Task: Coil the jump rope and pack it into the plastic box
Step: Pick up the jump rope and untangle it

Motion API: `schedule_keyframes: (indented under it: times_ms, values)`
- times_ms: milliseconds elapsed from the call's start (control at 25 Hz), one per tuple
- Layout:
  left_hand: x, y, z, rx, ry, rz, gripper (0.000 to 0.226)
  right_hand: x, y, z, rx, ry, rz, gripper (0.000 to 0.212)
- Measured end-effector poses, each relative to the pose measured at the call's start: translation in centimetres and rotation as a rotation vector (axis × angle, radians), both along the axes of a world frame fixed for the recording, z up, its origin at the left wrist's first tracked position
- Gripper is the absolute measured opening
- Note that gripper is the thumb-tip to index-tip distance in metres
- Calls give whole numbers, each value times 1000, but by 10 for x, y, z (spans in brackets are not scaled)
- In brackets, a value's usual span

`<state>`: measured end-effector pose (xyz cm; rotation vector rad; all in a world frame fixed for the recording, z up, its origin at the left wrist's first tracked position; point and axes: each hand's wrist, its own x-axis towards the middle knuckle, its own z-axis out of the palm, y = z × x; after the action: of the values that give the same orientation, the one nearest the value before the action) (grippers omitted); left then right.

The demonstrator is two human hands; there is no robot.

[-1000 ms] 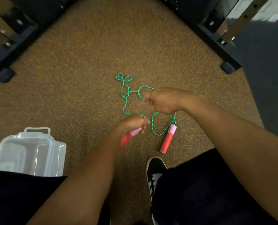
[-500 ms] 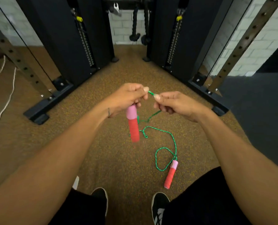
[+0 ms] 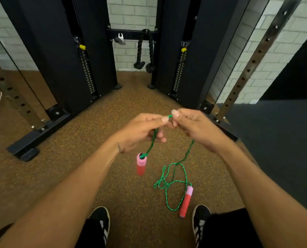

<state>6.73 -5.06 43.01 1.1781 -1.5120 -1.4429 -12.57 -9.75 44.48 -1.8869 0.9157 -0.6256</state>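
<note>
braided rope (image 3: 185, 158), speckled rough floor (image 3: 124, 111) — matt

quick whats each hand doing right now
Left hand: pinching the green rope, one handle hanging below.
Right hand: pinching the same rope.

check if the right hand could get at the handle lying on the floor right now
Probably yes: nothing lies between the right hand and the floor handle, but its fingers pinch the rope, so it must reach down.
</note>
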Motion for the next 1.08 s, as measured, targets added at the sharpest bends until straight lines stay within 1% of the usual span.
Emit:
schedule_keyframes:
  times_ms: [40, 80, 120, 160, 200, 240, 280, 320, 360, 400, 440, 480, 520, 560, 600, 640, 680, 720, 800, 840, 880, 920, 960, 1000, 1040, 1080]
  values:
    - [-9, -1, 4, -30, -12, 50, 27, 1, -3, -7, -26, 13, -48, 37]
    - [-16, -4, 4, -58, -56, 103, 29, -1, -7, -11, -96, 65, -141, 37]
    - [-21, -5, 4, -78, -94, 151, 31, -3, -10, -15, -198, 148, -276, 40]
    - [-24, -7, 4, -97, -113, 194, 32, -4, -11, -15, -203, 187, -403, 45]
    - [-28, -7, 4, -119, -127, 224, 33, -2, -8, -14, -52, 166, -467, 55]
    - [-33, -8, 5, -146, -150, 234, 32, 0, -3, -14, 246, 80, -454, 64]
    - [-39, -8, 8, -178, -178, 213, 32, 5, 3, -14, 541, -26, -381, 66]
    - [-44, -8, 11, -203, -188, 162, 31, 8, 5, -14, 724, -165, -329, 59]
    - [-47, -5, 13, -203, -176, 72, 31, 9, 0, -13, 817, -334, -333, 48]
    - [-45, -1, 11, -157, -158, -57, 31, 6, -9, -10, 873, -510, -363, 38]
    - [-38, 6, 5, -88, -187, -218, 30, -1, -20, -3, 904, -677, -408, 31]
    - [-29, 13, -5, -18, -328, -388, 30, -10, -30, 8, 909, -813, -452, 28]
    - [-20, 20, -19, 64, -567, -547, 30, -20, -38, 17, 868, -884, -475, 28]
    - [-12, 26, -37, 157, -822, -665, 31, -29, -41, 24, 804, -901, -466, 28]
    - [-8, 32, -50, 205, -991, -721, 36, -31, -40, 27, 742, -872, -421, 28]
    - [-7, 34, -59, 201, -1042, -699, 46, -28, -34, 29, 697, -804, -343, 28]
    - [-9, 32, -57, 164, -965, -616, 55, -21, -26, 29, 671, -724, -249, 28]
    - [-15, 27, -50, 109, -780, -466, 59, -13, -17, 28, 655, -649, -169, 27]
    - [-30, 16, -21, 11, -345, -133, 49, 1, 0, 25, 612, -526, -70, 26]
    - [-37, 10, -6, -27, -196, -22, 43, 5, 6, 22, 598, -519, -55, 25]
    - [-43, 6, 1, -55, -108, 49, 38, 8, 7, 23, 594, -544, -59, 25]
    - [-47, 5, 6, -91, -57, 89, 35, 8, 5, 23, 598, -576, -76, 25]
    - [-47, 5, 3, -122, -60, 89, 32, 6, 2, 23, 608, -606, -98, 26]
    - [-45, 7, 1, -126, -109, 7, 30, 2, -3, 23, 633, -639, -131, 26]
    - [-41, 11, -5, -76, -215, -173, 30, -4, -7, 24, 677, -696, -176, 27]
    - [-35, 15, -15, 38, -394, -414, 29, -9, -12, 27, 708, -760, -226, 29]
